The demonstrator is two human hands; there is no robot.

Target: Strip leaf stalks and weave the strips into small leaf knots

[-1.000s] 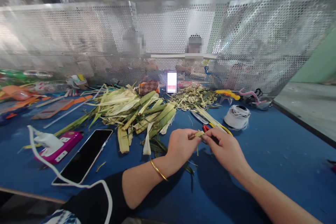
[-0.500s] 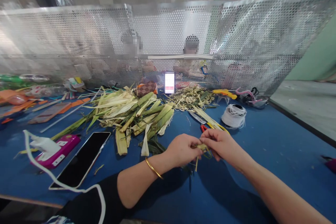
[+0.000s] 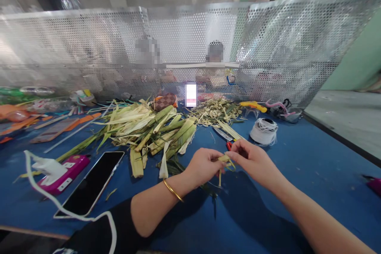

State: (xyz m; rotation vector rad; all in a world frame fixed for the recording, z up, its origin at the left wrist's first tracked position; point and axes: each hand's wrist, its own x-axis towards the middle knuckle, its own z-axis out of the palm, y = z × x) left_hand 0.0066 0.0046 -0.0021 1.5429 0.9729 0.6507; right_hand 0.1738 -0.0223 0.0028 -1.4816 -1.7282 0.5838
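Observation:
My left hand (image 3: pixel 204 165), with a gold bangle at the wrist, pinches a small folded piece of corn husk (image 3: pixel 225 159) between thumb and fingers. Thin ends of the husk hang below it. My right hand (image 3: pixel 252 159) is closed at the other side of the same piece, thumb and forefinger pinched at its edge. Just beyond the hands lie scissors (image 3: pixel 229 145) with red on the handle, partly hidden by my right hand. A large heap of corn husks (image 3: pixel 149 127) spreads to the left of them.
A phone (image 3: pixel 91 184) and a magenta power strip (image 3: pixel 64 174) with a white plug and cable lie at left. White string spool (image 3: pixel 264 131) and yellow tool (image 3: pixel 253 106) stand right. Husk scraps (image 3: pixel 218 111) lie before a perforated metal screen (image 3: pixel 190 27); people sit behind it.
My right hand has risen slightly and its grip has shifted on the husk, showing more of the piece. My left hand keeps its pinch and has moved slightly left.

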